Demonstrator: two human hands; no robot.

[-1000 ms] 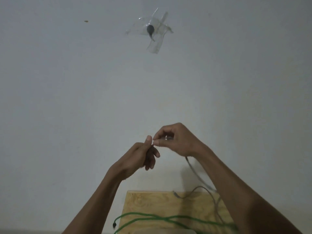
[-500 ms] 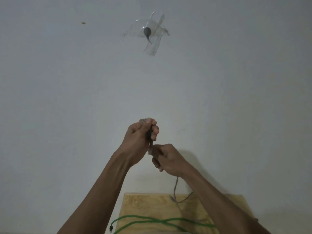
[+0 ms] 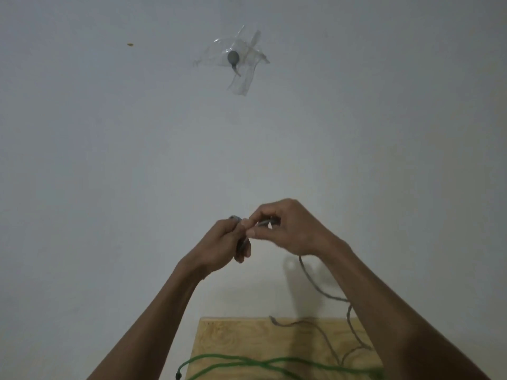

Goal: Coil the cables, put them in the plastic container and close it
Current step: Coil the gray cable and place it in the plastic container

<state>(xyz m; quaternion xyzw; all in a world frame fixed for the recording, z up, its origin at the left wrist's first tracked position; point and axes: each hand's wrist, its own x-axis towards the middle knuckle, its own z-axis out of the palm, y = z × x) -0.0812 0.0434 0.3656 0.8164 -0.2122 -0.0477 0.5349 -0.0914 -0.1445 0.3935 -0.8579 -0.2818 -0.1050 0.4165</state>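
Observation:
Both hands are raised in front of a white wall, above a wooden board. My left hand point(image 3: 223, 239) is closed around a small bundle of the grey cable point(image 3: 310, 278). My right hand point(image 3: 288, 229) pinches a loop of the same cable right beside the left fingers. The rest of the grey cable hangs down from under my right wrist and trails onto the board. A green cable point(image 3: 233, 364) lies loose across the near part of the board. No plastic container is in view.
The wooden board point(image 3: 233, 338) sits against the wall at the bottom of the view. Higher on the wall, a small dark object is held by clear tape point(image 3: 237, 60). A small mark point(image 3: 130, 45) is on the wall at upper left.
My right hand has risen from below the left hand to beside it, bringing a loop of grey cable up. My left hand has dropped slightly and keeps its hold.

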